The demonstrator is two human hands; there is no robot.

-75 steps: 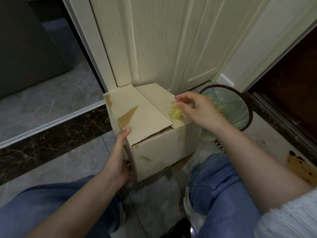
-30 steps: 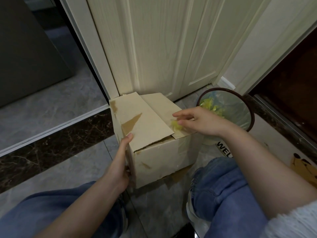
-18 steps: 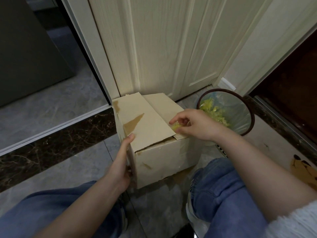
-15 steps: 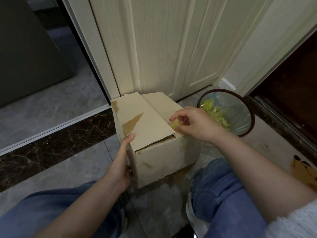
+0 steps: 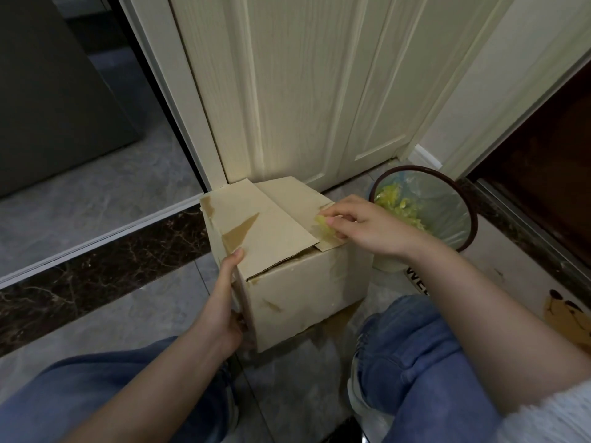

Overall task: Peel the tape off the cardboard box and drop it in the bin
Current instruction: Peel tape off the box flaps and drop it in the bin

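Since a moment ago your right hand [image 5: 367, 228] barely shifts, its grip pinching crumpled tape [image 5: 324, 227] at the box's [image 5: 294, 282] right top edge; your left hand [image 5: 224, 302] grasps the left side, bin [image 5: 467, 219] just beside.

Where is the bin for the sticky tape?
In the head view the bin stands on the floor at the right, just past the right hand and the cardboard box, by the foot of the white door.

Matt tan corrugated cardboard box [image 5: 297, 282] with torn brown patches where the paper skin is stripped, crumpled glossy yellowish tape wad [image 5: 323, 227], cream wood-grain door [image 5: 303, 91], polished grey marble-look floor tiles [image 5: 96, 193], thin translucent plastic liner in round brown-rimmed bin [image 5: 471, 219], blue denim jeans [image 5: 412, 346]
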